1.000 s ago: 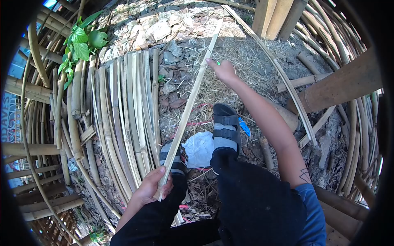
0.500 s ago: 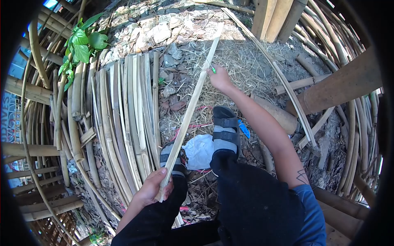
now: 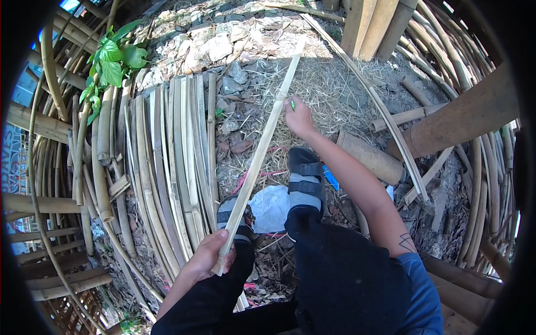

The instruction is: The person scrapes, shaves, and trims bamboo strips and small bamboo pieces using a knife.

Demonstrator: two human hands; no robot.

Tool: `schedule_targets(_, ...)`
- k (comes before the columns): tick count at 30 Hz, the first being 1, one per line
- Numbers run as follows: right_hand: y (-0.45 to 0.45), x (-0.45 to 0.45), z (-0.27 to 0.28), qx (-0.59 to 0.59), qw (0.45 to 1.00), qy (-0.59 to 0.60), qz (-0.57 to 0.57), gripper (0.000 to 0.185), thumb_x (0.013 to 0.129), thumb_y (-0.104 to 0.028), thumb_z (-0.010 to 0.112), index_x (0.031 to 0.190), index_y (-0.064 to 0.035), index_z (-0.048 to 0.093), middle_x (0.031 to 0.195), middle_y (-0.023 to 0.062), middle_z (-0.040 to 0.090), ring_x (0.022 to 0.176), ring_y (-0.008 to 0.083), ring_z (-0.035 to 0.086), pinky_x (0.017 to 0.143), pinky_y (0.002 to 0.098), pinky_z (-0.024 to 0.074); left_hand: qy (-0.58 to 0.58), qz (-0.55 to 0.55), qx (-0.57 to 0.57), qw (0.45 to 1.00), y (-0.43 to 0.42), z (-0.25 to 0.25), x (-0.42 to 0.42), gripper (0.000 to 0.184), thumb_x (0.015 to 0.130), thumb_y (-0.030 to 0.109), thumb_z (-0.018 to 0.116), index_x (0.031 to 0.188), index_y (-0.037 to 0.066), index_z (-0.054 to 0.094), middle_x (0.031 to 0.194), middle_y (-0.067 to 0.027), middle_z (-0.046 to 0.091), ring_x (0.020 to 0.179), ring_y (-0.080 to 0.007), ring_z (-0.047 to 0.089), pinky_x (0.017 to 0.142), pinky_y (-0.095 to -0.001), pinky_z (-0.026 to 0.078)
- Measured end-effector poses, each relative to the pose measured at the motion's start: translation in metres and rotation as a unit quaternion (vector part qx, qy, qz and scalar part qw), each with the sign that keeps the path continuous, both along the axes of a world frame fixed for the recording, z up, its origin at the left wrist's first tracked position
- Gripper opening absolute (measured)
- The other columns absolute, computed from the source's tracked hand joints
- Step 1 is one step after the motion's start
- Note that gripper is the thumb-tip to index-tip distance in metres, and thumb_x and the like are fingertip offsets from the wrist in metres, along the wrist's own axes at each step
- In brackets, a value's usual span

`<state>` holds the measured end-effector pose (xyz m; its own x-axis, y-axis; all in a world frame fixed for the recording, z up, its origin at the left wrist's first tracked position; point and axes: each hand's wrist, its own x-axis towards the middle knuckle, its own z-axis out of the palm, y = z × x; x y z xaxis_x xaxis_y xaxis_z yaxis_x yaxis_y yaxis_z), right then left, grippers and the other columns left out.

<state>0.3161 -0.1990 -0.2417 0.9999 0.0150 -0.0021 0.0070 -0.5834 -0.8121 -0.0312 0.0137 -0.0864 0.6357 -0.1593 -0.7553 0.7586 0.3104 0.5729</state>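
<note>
My left hand (image 3: 211, 255) is closed around the near end of a long, pale bamboo strip (image 3: 258, 158). The strip slants up and away from me between my feet and the stacked strips. Higher along it, my right hand (image 3: 300, 118) grips a green-handled knife (image 3: 292, 105) close against the strip's right edge. Its blade is hard to make out now. Thin pale shavings (image 3: 315, 84) litter the ground beyond my right hand.
Split bamboo strips (image 3: 184, 151) lie side by side on the left. A crumpled white plastic bag (image 3: 270, 209) sits between my sandals (image 3: 305, 178). Thick bamboo poles (image 3: 469, 120) and a cut bamboo piece (image 3: 371, 158) are to the right. A leafy plant (image 3: 110, 58) grows at upper left.
My right hand has shifted slightly down and the knife has turned, so its blade shows less. The left hand and the strip have stayed nearly still.
</note>
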Motion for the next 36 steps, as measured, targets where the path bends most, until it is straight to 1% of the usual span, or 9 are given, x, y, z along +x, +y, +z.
schedule_targets(7,-0.005,-0.010,0.012,0.119,0.990,0.074,-0.014,0.033,0.100,-0.033,0.053,0.106,-0.0025,0.065,0.090,0.0231,0.070,0.089,0.0424,0.068,0.081,0.0494,0.0501,-0.004,-0.004,-0.005,1.000,0.001,-0.001,0.001,0.040,0.105,0.038,0.046,0.086,0.004,0.052,0.054,-0.0074,0.048,0.043,-0.0180,0.048,0.041,-0.0287,0.039)
schedule_targets(12,-0.008,-0.013,0.002,-0.024,0.997,-0.060,0.038,0.031,0.099,-0.032,0.057,0.104,-0.0017,0.063,0.084,0.0242,0.069,0.082,0.0428,0.068,0.075,0.0504,0.0501,0.001,0.002,0.002,1.000,0.001,-0.002,0.000,0.040,0.105,0.039,0.046,0.086,0.004,0.052,0.054,-0.0075,0.048,0.042,-0.0180,0.047,0.041,-0.0289,0.039)
schedule_targets(15,-0.011,-0.004,0.004,-0.040,0.991,-0.103,0.076,0.030,0.099,-0.031,0.056,0.107,-0.0028,0.062,0.086,0.0253,0.068,0.084,0.0451,0.067,0.076,0.0515,0.0501,-0.003,-0.006,0.001,1.000,0.001,-0.001,-0.001,0.040,0.105,0.039,0.046,0.086,0.004,0.052,0.054,-0.0077,0.048,0.042,-0.0179,0.047,0.041,-0.0287,0.039)
schedule_targets(19,-0.015,0.005,0.011,-0.079,0.993,-0.065,0.061,0.029,0.099,-0.031,0.055,0.108,-0.0034,0.062,0.087,0.0255,0.069,0.084,0.0452,0.067,0.077,0.0521,0.0502,-0.001,-0.009,0.004,1.000,0.001,0.001,0.000,0.040,0.105,0.039,0.047,0.086,0.004,0.051,0.054,-0.0076,0.048,0.042,-0.0180,0.048,0.041,-0.0287,0.039)
schedule_targets(22,-0.017,0.001,0.013,-0.113,0.983,-0.078,0.119,0.028,0.099,-0.030,0.055,0.106,-0.0038,0.062,0.088,0.0259,0.069,0.084,0.0450,0.067,0.078,0.0531,0.0503,0.015,-0.004,0.021,1.000,-0.001,0.000,0.001,0.040,0.106,0.039,0.046,0.086,0.004,0.051,0.054,-0.0074,0.048,0.043,-0.0181,0.048,0.041,-0.0286,0.040)
schedule_targets(25,-0.017,0.005,0.014,-0.038,0.992,-0.064,0.100,0.028,0.097,-0.029,0.055,0.107,-0.0042,0.062,0.088,0.0264,0.068,0.084,0.0452,0.067,0.079,0.0544,0.0504,0.009,-0.013,0.034,0.999,-0.003,0.004,0.001,0.040,0.106,0.039,0.045,0.086,0.004,0.050,0.055,-0.0071,0.048,0.043,-0.0180,0.048,0.042,-0.0285,0.040)
schedule_targets(27,-0.018,0.005,0.019,-0.148,0.982,-0.038,0.115,0.025,0.096,-0.024,0.055,0.106,-0.0032,0.062,0.088,0.0259,0.069,0.086,0.0450,0.067,0.079,0.0546,0.0511,0.022,-0.014,0.039,0.999,-0.002,0.003,0.002,0.040,0.107,0.038,0.044,0.086,0.004,0.050,0.055,-0.0069,0.049,0.043,-0.0178,0.048,0.043,-0.0284,0.041)
schedule_targets(31,-0.012,0.000,0.020,-0.059,0.992,-0.069,0.088,0.027,0.095,-0.025,0.055,0.107,-0.0023,0.062,0.090,0.0260,0.069,0.086,0.0450,0.068,0.081,0.0539,0.0515,0.018,-0.021,0.039,0.999,-0.003,0.001,-0.001,0.040,0.107,0.038,0.043,0.086,0.004,0.050,0.055,-0.0066,0.049,0.044,-0.0175,0.048,0.043,-0.0284,0.041)
schedule_targets(36,-0.010,-0.006,0.030,-0.132,0.984,-0.030,0.112,0.028,0.094,-0.023,0.056,0.108,0.0004,0.063,0.093,0.0267,0.070,0.089,0.0442,0.069,0.084,0.0535,0.0521,0.028,-0.019,0.064,0.997,-0.005,0.003,0.003,0.041,0.107,0.038,0.042,0.085,0.004,0.051,0.055,-0.0064,0.049,0.044,-0.0172,0.049,0.043,-0.0286,0.042)
